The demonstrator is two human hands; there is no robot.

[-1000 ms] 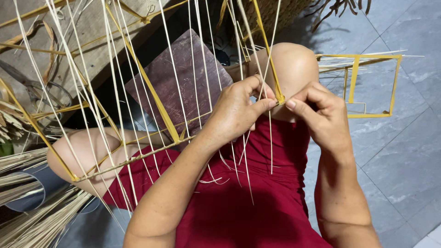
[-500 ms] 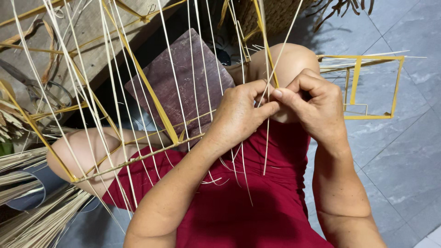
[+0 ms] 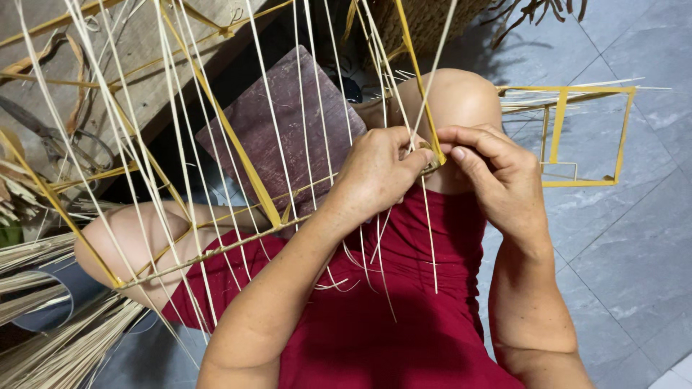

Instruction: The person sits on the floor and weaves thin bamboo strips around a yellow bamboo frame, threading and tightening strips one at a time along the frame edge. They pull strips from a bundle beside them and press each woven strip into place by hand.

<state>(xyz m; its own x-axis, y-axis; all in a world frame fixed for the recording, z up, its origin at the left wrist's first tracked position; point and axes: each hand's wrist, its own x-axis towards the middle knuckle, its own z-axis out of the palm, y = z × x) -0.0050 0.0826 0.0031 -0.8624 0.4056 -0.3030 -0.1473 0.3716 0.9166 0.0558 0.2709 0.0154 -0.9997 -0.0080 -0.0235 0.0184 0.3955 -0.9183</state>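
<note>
A frame of yellow bamboo strips [image 3: 238,155] rests across my knees, strung with several thin pale strands [image 3: 306,108] running upward. My left hand [image 3: 378,173] and my right hand [image 3: 497,176] meet at the frame's right corner [image 3: 435,155], just in front of my right knee. Both pinch a thin strand against the yellow strip there, fingertips touching. Loose strand ends [image 3: 382,266] hang down over my red garment [image 3: 375,317].
A dark reddish board [image 3: 288,133] lies on the floor beyond my lap. A smaller yellow strip frame [image 3: 577,133] sits on the grey tiles at right. Bundles of pale strands [image 3: 50,338] lie at lower left, and a wooden plank [image 3: 122,50] at upper left.
My right hand has rolled over at the frame corner, its thumb now on top, and a strand has been drawn up taut past the corner. The left hand has stayed put.
</note>
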